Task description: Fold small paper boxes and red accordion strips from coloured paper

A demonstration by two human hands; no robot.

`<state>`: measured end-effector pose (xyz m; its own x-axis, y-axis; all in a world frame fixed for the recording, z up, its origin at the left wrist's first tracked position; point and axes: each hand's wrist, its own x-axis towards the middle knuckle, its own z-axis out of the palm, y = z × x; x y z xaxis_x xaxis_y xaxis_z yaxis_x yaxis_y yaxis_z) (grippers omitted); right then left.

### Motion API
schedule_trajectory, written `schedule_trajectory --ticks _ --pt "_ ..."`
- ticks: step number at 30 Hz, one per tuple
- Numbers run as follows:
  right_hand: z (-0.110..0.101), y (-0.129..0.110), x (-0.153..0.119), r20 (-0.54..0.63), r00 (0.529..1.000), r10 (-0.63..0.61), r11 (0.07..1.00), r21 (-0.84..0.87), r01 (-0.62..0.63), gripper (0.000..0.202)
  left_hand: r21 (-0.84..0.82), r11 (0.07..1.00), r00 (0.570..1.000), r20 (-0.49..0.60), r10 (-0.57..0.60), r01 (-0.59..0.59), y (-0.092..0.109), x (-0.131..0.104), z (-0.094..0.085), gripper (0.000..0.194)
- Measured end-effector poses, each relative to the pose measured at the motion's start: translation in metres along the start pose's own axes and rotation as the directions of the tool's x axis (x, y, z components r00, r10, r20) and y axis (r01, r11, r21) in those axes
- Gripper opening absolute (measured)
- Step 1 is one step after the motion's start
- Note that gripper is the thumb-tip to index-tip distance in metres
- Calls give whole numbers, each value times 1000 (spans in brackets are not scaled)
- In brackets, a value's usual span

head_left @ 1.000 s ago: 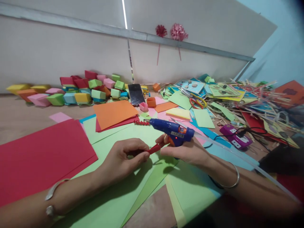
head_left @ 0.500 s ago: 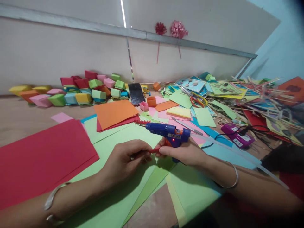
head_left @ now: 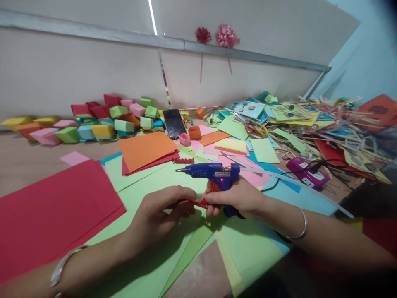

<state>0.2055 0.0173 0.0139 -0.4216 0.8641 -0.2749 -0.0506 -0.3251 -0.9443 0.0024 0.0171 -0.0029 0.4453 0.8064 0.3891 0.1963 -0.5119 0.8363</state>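
In my right hand (head_left: 234,196) is a blue hot glue gun (head_left: 212,170), its small red light lit and its metal nozzle pointing left. A long clear glue stick (head_left: 297,189) sticks out of its back. The thumb of that hand also presses on one end of a small red paper piece (head_left: 201,203). My left hand (head_left: 167,207) is closed, pinching the other end of this piece, mostly hidden by the fingers. Just beyond the nozzle lies a red zigzag paper strip (head_left: 183,160). Both hands hover over light green paper sheets (head_left: 145,252).
Red sheets (head_left: 56,215) lie at left, an orange sheet (head_left: 147,150) farther back. Behind stand several coloured paper boxes (head_left: 104,131) and a phone (head_left: 174,123). At right are scissors (head_left: 256,129), a purple power socket (head_left: 307,173) with a cable, and piled sticks and cards.
The glue gun has dropped slightly and moved left, so its nozzle now shows in front of the red zigzag strip. The hands keep hold of the red paper piece. The view has shifted a little.
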Motion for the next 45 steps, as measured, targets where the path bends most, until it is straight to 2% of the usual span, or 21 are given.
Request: schedule_trajectory --ticks 2,4,6,9,11,13,16,18,20,22,23,25,26,27,28,30,33,36,41,45 --pt "0 1 1 -8 1000 10 999 37 -9 28 42 993 994 2 111 -111 -1 -3 0 29" --pt "0 1 1 -39 999 12 997 74 -9 24 66 986 988 -11 154 -152 -2 -5 1 34" --pt "0 2 1 -78 997 15 996 91 -7 20 76 989 991 -28 127 -125 -1 -6 1 33" --pt "-1 3 2 -98 995 10 997 79 -2 17 31 996 996 2 87 -87 1 -3 -1 25" --pt "-1 2 2 -83 997 -4 998 63 10 22 -42 999 1000 -4 8 -8 3 2 -3 18" --pt "-2 -2 2 -71 997 -29 999 36 31 30 -147 980 988 -54 -143 134 2 6 -3 11" --pt "-5 -8 -1 -84 993 -85 996 -33 83 39 -321 891 919 -122 -375 321 -2 10 -3 5" --pt "-11 -11 -3 -115 985 -131 983 -142 114 40 -414 827 869 -146 -473 380 -6 12 -3 15" --pt "-18 -11 -5 -132 972 -196 935 -323 145 37 -487 777 836 -156 -526 398 -11 14 -5 24" --pt "-26 -10 -4 -99 929 -356 800 -547 248 32 -541 743 818 -161 -552 395 -16 15 -6 31" --pt "-29 -10 -4 -33 881 -471 674 -659 335 30 -559 731 816 -158 -557 390 -17 15 -7 34" --pt "-34 -8 -2 172 720 -672 304 -823 480 25 -587 718 820 -152 -552 374 -19 15 -7 38" --pt "-34 -8 -2 283 643 -712 103 -864 493 24 -596 715 825 -147 -545 366 -19 15 -7 39" --pt "-34 -8 -2 374 590 -716 -70 -879 472 25 -602 714 832 -141 -536 358 -19 14 -7 39" --pt "-34 -7 -3 432 561 -707 -199 -882 428 27 -605 716 842 -135 -522 348 -18 14 -7 39" --pt "-31 -7 -5 484 553 -678 -353 -874 333 30 -606 727 862 -129 -489 322 -16 13 -6 40" --pt "-29 -7 -8 511 539 -670 -447 -857 256 30 -615 736 879 -139 -455 284 -14 14 -6 40" --pt "-27 -6 -7 529 515 -674 -497 -841 215 32 -652 700 866 -131 -483 291 -12 16 -6 43" --pt "-25 -3 -5 590 463 -661 -583 -793 179 31 -719 541 791 19 -611 435 -8 17 -7 58" --pt "-24 -4 -7 614 441 -654 -612 -773 168 29 -738 447 748 116 -653 505 -7 18 -8 53"
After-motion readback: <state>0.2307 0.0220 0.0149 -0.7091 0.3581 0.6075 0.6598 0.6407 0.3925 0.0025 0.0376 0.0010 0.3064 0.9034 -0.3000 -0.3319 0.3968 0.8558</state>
